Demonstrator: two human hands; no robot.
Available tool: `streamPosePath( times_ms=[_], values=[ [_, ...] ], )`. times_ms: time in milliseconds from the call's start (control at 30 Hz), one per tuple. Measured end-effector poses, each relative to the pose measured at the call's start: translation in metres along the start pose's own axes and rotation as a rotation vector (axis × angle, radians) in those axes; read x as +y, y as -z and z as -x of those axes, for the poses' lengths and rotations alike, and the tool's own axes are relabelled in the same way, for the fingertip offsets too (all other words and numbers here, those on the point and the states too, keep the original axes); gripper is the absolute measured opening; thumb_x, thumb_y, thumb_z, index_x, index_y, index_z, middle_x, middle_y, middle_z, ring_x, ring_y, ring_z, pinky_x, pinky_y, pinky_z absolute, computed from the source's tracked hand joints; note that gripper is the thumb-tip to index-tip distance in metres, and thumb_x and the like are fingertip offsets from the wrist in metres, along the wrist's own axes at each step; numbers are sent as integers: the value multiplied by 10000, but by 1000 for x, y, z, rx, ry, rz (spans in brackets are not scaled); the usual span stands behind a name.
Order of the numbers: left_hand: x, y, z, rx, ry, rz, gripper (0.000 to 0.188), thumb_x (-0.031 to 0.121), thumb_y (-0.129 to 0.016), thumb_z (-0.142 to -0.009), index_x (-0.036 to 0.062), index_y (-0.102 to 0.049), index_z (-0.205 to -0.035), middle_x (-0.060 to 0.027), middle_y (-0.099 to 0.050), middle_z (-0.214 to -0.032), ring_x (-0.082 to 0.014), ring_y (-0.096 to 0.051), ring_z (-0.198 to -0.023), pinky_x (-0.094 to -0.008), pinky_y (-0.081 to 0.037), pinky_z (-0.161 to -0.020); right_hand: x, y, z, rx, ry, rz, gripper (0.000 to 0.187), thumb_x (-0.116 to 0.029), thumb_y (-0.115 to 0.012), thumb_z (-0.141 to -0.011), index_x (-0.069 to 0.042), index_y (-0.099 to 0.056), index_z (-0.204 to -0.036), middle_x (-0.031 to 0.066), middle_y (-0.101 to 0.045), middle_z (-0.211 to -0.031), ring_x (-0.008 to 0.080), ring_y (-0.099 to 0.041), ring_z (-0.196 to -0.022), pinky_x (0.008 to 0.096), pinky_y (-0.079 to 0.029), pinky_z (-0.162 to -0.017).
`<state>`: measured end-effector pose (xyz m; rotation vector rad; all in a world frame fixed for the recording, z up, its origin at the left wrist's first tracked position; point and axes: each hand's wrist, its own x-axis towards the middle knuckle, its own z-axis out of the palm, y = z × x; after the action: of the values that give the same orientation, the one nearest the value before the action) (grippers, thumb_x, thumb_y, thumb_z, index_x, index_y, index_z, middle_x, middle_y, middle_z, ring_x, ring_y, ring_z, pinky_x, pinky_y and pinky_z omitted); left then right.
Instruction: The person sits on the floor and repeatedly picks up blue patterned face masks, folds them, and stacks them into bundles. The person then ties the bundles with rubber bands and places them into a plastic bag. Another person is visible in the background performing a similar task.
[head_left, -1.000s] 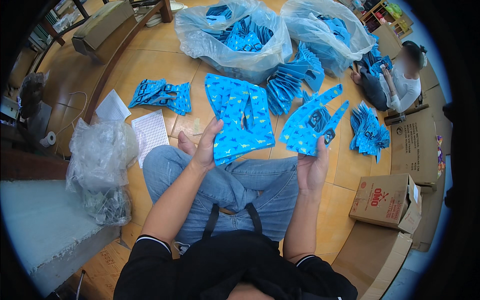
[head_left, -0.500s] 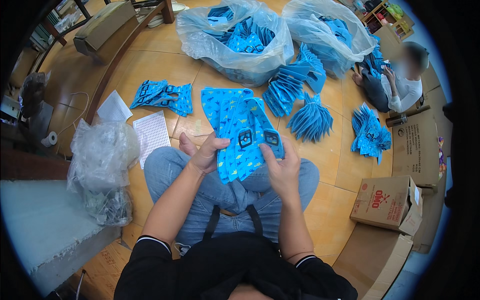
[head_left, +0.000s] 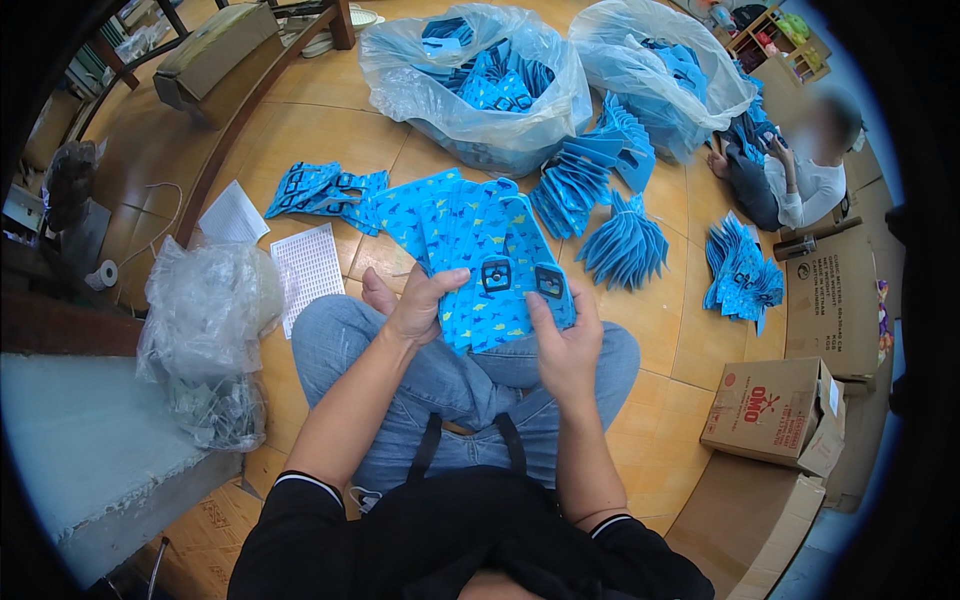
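Over my crossed legs I hold a stack of flat blue pieces [head_left: 470,230] with a small yellow and dark dinosaur-like print. Square black buckle-like frames sit on the two pieces at the right. My left hand [head_left: 422,302] grips the stack's lower left side, thumb on top and fingers hidden beneath. Pinched at the right edge, just below one black frame, the outermost piece is in my right hand [head_left: 568,335]. Beyond the stack's upper left lies a bundle of similar blue pieces [head_left: 315,192] with black frames.
Two clear plastic bags [head_left: 400,90] [head_left: 715,110] of blue pieces stand ahead. Fanned blue bundles [head_left: 625,242] [head_left: 742,270] lie on the tiled floor. Printed sheets [head_left: 308,268] and crumpled plastic [head_left: 210,310] are at left, cardboard boxes [head_left: 770,410] at right. Another person [head_left: 815,180] sits far right.
The stack's far end has swung left and spread into a wider fan, now overlapping the bundle behind. Both hands keep their grip. The view has shifted slightly.
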<state>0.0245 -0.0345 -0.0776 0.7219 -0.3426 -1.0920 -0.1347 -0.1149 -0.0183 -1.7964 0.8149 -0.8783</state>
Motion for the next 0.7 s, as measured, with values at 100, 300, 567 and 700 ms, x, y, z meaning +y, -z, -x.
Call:
streamPosePath(
  times_ms=[100,300,567,700],
  values=[
    [0,1,0,39,-19,73,564,185,-631,-809,-21,-417,-1289,-128,-574,-1172,-216,-595,-1056,-359,-508,-899,1,8,-2,-2,-132,-155,260,-87,-655,-866,3,-577,-1097,83,-625,-1005,102,-561,-892,260,-463,-793],
    [3,10,1,31,55,162,401,317,-608,-853,-22,-588,-1066,-131,-627,-1039,-214,-634,-947,-347,-532,-845,11,48,-25,248,-221,-736,304,-142,-580,-927,-27,-518,-1202,71,-604,-1091,147,-590,-950,279,-484,-825],
    [3,10,-3,-36,-5,269,379,324,-602,-858,26,-559,-1088,-88,-629,-985,-204,-629,-938,-355,-528,-854,31,76,-21,-101,-217,-1593,308,-255,-530,-952,-70,-546,-1197,67,-624,-1063,132,-604,-888,266,-519,-688],
    [5,9,-3,-28,-14,248,374,299,-592,-847,22,-548,-1095,-91,-627,-969,-206,-629,-929,-357,-528,-853,32,71,-17,-19,-251,-1391,280,-278,-528,-953,-76,-587,-1137,22,-639,-938,109,-588,-809,250,-505,-668]
  ],
)
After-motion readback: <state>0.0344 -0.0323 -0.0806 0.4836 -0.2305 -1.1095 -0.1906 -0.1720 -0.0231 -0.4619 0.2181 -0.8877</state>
